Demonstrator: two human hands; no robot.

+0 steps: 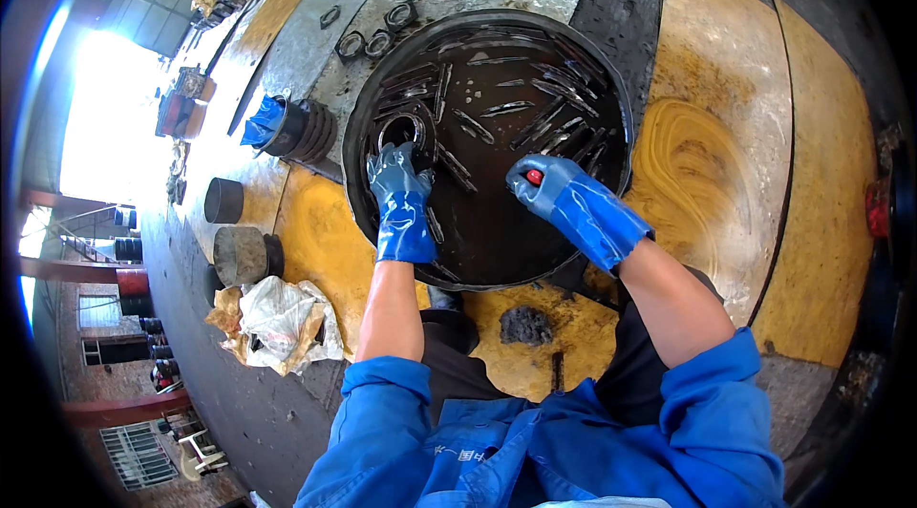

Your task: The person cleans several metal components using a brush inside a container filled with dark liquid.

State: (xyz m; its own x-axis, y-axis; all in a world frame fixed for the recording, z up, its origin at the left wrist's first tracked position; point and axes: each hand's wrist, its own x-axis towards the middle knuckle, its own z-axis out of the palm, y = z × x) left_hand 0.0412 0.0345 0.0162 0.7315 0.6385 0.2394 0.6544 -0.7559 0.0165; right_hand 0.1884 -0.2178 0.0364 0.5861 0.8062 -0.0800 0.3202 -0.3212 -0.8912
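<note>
In front of me is a wide round black basin with dark liquid in it. Long glossy dark strips lie in the basin, mostly along its far and right sides. My left hand, in a blue rubber glove, grips the near edge of a dark, wet ring at the basin's left side. Over the right half, my gloved right hand is closed around a tool with a red handle. Only the handle's end shows; the fist hides the rest.
Several dark rings lie beyond the basin. To the left stand a stack of rings with a blue glove, and cylinders. Nearer are a crumpled white bag and a dark rag. Yellowish sheets cover the floor at right.
</note>
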